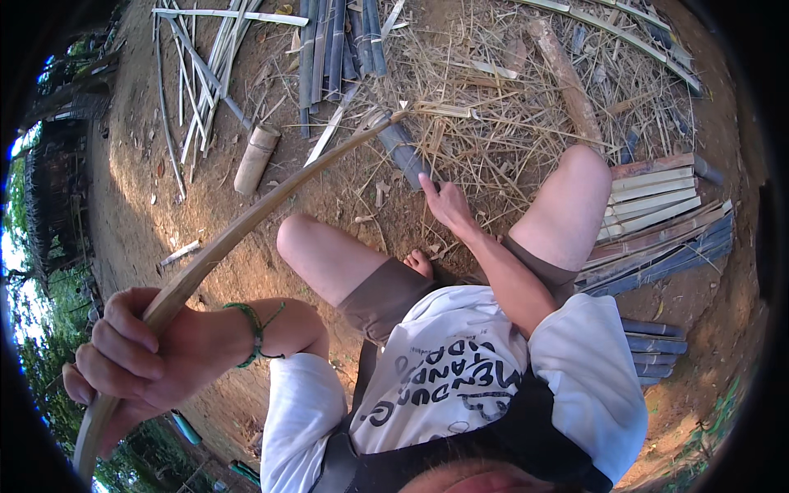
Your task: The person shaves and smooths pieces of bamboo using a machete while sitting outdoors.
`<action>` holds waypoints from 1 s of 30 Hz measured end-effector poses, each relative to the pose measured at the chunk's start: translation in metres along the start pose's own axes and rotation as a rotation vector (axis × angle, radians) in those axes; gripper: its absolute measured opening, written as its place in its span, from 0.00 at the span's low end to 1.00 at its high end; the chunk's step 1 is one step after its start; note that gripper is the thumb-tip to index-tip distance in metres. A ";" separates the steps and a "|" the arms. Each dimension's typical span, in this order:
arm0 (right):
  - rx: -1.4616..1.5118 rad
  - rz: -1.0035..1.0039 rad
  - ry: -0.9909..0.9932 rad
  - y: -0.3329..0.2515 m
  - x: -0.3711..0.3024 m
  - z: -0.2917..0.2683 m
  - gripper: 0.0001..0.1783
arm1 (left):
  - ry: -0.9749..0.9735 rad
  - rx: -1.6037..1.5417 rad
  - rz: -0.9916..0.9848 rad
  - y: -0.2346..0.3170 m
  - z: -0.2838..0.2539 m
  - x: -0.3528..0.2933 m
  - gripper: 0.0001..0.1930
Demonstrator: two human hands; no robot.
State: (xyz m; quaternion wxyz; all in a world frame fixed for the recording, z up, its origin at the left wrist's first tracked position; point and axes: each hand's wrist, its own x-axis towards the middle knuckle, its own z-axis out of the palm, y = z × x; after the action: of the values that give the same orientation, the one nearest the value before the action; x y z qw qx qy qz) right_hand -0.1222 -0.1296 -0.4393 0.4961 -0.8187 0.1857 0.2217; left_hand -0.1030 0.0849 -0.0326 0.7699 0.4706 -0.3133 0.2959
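My left hand (131, 349), raised at the lower left, is wrapped round a long, curved wooden strip (246, 220). The strip rises away to the right and tapers to a thin far end. That end crosses over a short dark bamboo piece (400, 152) on the ground before me. My right hand (448, 205) is at the near end of this piece, one digit laid against it and the others curled, partly hidden. My bare knees lie bent on both sides of it.
Split bamboo strips (649, 201) and dark bamboo lengths (655, 347) are stacked at my right. A cut bamboo section (256, 158) lies left of centre. Beyond are dark bamboo slats (339, 49), pale strips (215, 74), straw-like shavings (493, 115) and a log (565, 78).
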 end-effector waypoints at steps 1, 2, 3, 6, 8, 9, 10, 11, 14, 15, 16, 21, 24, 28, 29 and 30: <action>0.048 -0.036 -0.001 -0.002 0.000 0.000 0.46 | 0.016 0.026 0.001 -0.001 0.002 -0.001 0.26; 0.097 -0.071 0.000 -0.004 -0.002 0.001 0.46 | -0.005 0.010 0.007 -0.001 -0.001 0.001 0.27; 0.139 -0.100 -0.007 -0.011 -0.013 -0.003 0.46 | -0.019 -0.001 0.010 0.001 -0.006 0.001 0.27; 0.154 -0.304 -0.031 -0.040 -0.042 -0.018 0.43 | -0.051 -0.034 0.003 0.004 -0.012 0.001 0.27; 0.117 -0.427 -0.027 -0.033 -0.038 -0.013 0.41 | -0.062 -0.048 -0.017 0.004 -0.014 0.000 0.28; 0.104 -0.340 -0.002 -0.021 -0.028 -0.006 0.42 | -0.070 -0.054 -0.026 0.002 -0.013 0.001 0.28; 0.091 -0.260 0.020 -0.007 -0.015 0.004 0.42 | -0.078 -0.056 -0.028 0.003 -0.011 0.003 0.28; 0.077 -0.181 0.043 0.011 0.001 0.013 0.42 | -0.073 -0.060 -0.018 0.002 -0.011 0.004 0.28; -0.161 0.241 0.142 0.074 0.057 0.023 0.44 | -0.087 -0.094 -0.013 -0.005 -0.007 0.011 0.28; -0.075 0.267 0.071 0.064 0.057 0.023 0.44 | -0.094 -0.088 -0.020 -0.006 -0.010 0.011 0.28; 0.001 0.293 -0.006 0.053 0.051 0.019 0.45 | -0.092 -0.076 -0.029 -0.005 -0.012 0.009 0.28; 0.133 -0.055 0.024 0.028 0.002 0.016 0.47 | -0.200 -0.190 0.026 -0.013 -0.017 0.009 0.22; 0.158 -0.192 -0.031 0.023 -0.010 0.013 0.44 | -0.388 -0.450 0.004 -0.021 -0.023 0.012 0.14; 0.120 -0.139 0.056 0.051 0.014 0.033 0.44 | -0.499 -0.555 0.013 -0.024 -0.022 0.013 0.07; 0.102 -0.085 0.088 0.057 0.023 0.037 0.44 | -0.500 -0.548 0.004 -0.024 -0.021 0.014 0.07; 0.099 0.049 0.049 0.062 0.031 0.037 0.44 | -0.499 -0.538 -0.005 -0.024 -0.021 0.014 0.07</action>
State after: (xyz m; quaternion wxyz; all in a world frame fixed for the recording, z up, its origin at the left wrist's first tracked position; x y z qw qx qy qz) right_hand -0.1352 -0.1265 -0.5165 0.5257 -0.7935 0.2285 0.2043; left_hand -0.0719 0.0976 -0.0427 0.7666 0.3099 -0.5570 0.0772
